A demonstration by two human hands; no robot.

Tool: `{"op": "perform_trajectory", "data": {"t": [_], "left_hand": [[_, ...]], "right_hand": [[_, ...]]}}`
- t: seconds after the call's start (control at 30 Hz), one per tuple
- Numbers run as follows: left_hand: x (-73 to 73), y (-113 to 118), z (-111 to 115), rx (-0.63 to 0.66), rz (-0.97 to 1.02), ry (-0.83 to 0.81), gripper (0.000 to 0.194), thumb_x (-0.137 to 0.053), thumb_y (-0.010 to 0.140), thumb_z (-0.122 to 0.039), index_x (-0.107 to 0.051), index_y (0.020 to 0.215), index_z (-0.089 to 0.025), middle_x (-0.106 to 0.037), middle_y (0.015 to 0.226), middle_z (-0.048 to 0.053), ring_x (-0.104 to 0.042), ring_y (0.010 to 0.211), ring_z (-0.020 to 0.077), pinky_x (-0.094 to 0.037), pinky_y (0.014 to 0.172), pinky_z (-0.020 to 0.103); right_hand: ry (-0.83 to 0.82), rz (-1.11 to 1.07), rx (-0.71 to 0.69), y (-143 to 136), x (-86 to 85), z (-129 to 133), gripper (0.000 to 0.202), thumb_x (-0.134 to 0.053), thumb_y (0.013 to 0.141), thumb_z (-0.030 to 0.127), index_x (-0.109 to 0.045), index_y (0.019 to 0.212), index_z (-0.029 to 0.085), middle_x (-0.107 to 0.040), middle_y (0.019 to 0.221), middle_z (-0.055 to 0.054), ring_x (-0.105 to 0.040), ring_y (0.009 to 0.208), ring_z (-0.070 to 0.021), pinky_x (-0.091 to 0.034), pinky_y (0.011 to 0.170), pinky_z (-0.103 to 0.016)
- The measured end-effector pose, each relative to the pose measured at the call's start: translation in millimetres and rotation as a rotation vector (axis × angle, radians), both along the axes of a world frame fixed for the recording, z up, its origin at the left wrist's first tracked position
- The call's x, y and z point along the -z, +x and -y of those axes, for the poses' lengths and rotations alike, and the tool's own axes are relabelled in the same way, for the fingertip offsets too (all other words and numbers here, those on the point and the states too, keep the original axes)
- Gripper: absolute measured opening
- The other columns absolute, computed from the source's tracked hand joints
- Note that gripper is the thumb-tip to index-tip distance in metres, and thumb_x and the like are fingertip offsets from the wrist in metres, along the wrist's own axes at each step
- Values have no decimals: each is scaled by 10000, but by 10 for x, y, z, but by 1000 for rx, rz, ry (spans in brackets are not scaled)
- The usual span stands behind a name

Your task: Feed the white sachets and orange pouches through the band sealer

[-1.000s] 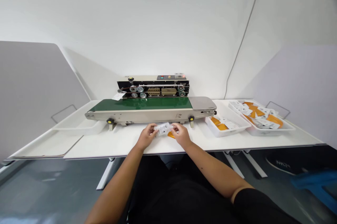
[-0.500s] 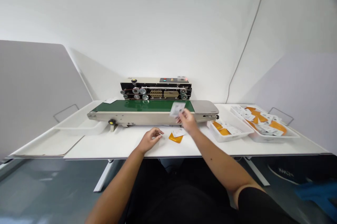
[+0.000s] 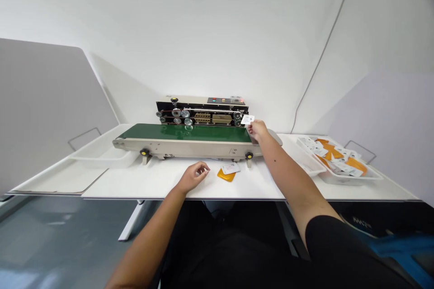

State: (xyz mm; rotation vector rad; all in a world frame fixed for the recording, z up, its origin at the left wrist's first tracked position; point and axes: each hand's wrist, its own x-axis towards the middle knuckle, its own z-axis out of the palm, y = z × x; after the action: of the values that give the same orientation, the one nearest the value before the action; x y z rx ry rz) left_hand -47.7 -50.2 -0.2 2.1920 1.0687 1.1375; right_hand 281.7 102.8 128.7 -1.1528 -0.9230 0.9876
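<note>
My right hand (image 3: 258, 130) pinches a small white printed packet (image 3: 247, 120) at the right end of a band sealing machine (image 3: 203, 115), close to its rollers. Below the hand runs the green conveyor belt (image 3: 169, 132). My left hand (image 3: 194, 177) rests over the white table with loosely curled fingers and nothing visible in it. Just right of it, a white packet (image 3: 231, 168) partly overlaps an orange packet (image 3: 226, 176) on the tabletop.
A white bin (image 3: 352, 178) of white and orange packets stands at the right. Beside it, a smaller white bin (image 3: 317, 171) is partly hidden by my right arm. At the left are a shallow white tray (image 3: 111, 160) and a grey panel (image 3: 44, 112).
My right hand has carried the white packet from over the belt's front to the right end of the sealer. The packet at the belt's left end is gone from view. My left hand stays put.
</note>
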Motion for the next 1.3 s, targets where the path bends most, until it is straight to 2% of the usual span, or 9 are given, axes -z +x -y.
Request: {"op": "perform_trajectory", "data": {"t": [0.2, 0.67, 0.83, 0.9, 0.97, 1.07, 1.17, 1.23, 1.3], "left_hand": [[-2, 9, 5, 11, 7, -4, 152, -579, 925, -312, -674, 964, -198, -679, 882, 34, -616, 759, 164, -509, 713, 275], [-16, 16, 8, 12, 11, -11, 146, -590, 920, -305, -677, 951, -192, -673, 863, 32, -603, 746, 162, -491, 701, 270], [-17, 13, 4, 5, -5, -16, 157, -583, 923, -323, -671, 952, -197, -673, 854, 33, -606, 743, 165, -494, 701, 276], [-13, 6, 2, -4, -11, -15, 161, -582, 923, -329, -670, 953, -198, -668, 839, 29, -609, 742, 167, -492, 697, 275], [-4, -1, -1, -12, -17, -16, 158, -586, 921, -329, -671, 952, -199, -665, 830, 27, -608, 736, 167, -488, 686, 273], [11, -3, -11, -18, -24, -10, 159, -589, 923, -336, -670, 949, -202, -662, 818, 24, -603, 721, 166, -486, 677, 272], [22, 6, -22, -10, -28, 0, 157, -593, 926, -336, -672, 942, -201, -667, 815, 19, -600, 715, 162, -485, 678, 266], [28, 13, -28, -10, -24, 1, 149, -600, 925, -329, -673, 938, -200, -671, 812, 14, -600, 713, 159, -483, 677, 261], [32, 17, -32, -19, -17, -2, 148, -604, 924, -329, -673, 934, -198, -673, 811, 12, -599, 711, 158, -481, 677, 261]], "right_hand": [[-64, -27, 12, -160, 25, -98, 205, -593, 757, 40, -467, 735, 200, -486, 465, 57, -424, 368, -65, -253, 340, -143], [-92, 48, -131, -251, 51, 34, 255, -548, 698, 13, -393, 650, 209, -442, 476, 57, -360, 377, -52, -192, 363, -158], [-62, 172, -113, -325, -9, 49, 148, -621, 762, 95, -525, 685, 176, -507, 520, 23, -442, 437, -90, -273, 405, -186], [-20, 223, -63, -334, -25, 141, 55, -667, 788, 169, -612, 791, 164, -566, 604, 1, -499, 516, -116, -344, 456, -204], [86, 300, 37, -369, 17, 327, 160, -683, 814, 240, -668, 963, 185, -624, 751, -24, -567, 668, -151, -434, 569, -232], [412, 596, 175, -521, 285, 746, 275, -586, 901, 294, -679, 1152, 228, -666, 956, -67, -601, 906, -220, -496, 811, -320], [571, 909, -104, -743, 787, 1160, 246, -537, 932, 268, -730, 1081, 234, -703, 996, -89, -625, 957, -254, -485, 925, -380], [536, 1053, -232, -864, 1147, 1338, 261, -587, 915, 282, -732, 1126, 230, -710, 1074, -105, -617, 1063, -285, -471, 986, -420], [465, 1131, -311, -931, 1435, 1418, 391, -662, 877, 335, -692, 1242, 198, -666, 1265, -141, -567, 1212, -322, -434, 1062, -461]]}}
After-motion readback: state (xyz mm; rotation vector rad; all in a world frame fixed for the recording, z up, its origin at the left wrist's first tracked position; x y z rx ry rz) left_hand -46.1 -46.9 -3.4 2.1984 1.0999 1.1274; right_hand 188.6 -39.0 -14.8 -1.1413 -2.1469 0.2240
